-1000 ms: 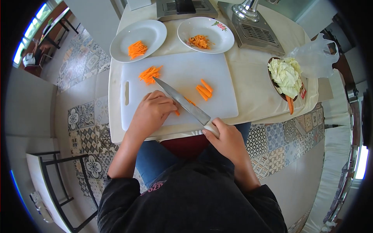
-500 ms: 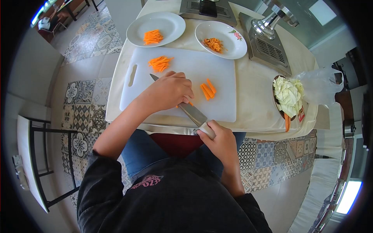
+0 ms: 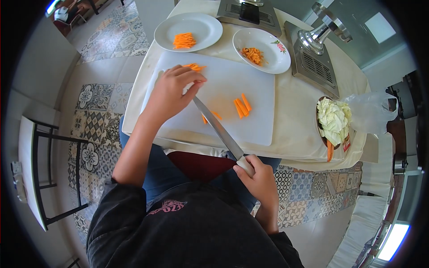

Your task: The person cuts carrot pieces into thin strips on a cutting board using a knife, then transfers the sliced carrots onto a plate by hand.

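Crossing board's [image 3: 250, 85] near edge: knife [image 3: 219, 127], right grip [image 3: 260, 177].

Carrot pile [image 3: 195, 67], upper left of centre: was partly covered by the left hand [image 3: 175, 88]. Metal stove [image 3: 265, 18], top centre: was cropped above.

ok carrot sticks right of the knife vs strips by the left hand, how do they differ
The carrot sticks are thicker than the carrot strips. The sticks lie in full view, the strips partly hidden behind the left hand. Both are orange and lie on the cutting board.
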`<action>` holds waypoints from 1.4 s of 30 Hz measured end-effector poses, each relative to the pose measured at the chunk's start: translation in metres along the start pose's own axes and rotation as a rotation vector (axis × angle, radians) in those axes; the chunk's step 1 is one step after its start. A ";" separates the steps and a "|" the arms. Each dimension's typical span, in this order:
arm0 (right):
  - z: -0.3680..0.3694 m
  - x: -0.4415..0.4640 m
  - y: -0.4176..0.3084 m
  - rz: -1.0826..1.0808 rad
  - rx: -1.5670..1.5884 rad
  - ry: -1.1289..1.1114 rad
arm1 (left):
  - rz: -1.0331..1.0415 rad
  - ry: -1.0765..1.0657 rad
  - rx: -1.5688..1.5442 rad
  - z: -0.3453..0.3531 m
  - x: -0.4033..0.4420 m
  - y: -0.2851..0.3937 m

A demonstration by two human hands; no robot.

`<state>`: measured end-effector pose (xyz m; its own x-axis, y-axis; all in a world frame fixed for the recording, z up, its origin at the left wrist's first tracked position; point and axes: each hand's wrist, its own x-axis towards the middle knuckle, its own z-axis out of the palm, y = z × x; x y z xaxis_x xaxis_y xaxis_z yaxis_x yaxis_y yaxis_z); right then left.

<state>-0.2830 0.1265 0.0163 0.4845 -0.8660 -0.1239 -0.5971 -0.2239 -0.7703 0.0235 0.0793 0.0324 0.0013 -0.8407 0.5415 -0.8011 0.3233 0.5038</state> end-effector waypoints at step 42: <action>-0.039 -0.009 -0.016 -0.133 -0.338 -0.156 | -0.155 0.169 0.190 0.060 -0.082 0.028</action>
<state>-0.3022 0.1206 0.0541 0.6472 -0.7473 -0.1506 -0.6872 -0.4864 -0.5396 -0.0350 0.1311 -0.0379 0.2191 -0.7845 0.5802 -0.8814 0.0959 0.4625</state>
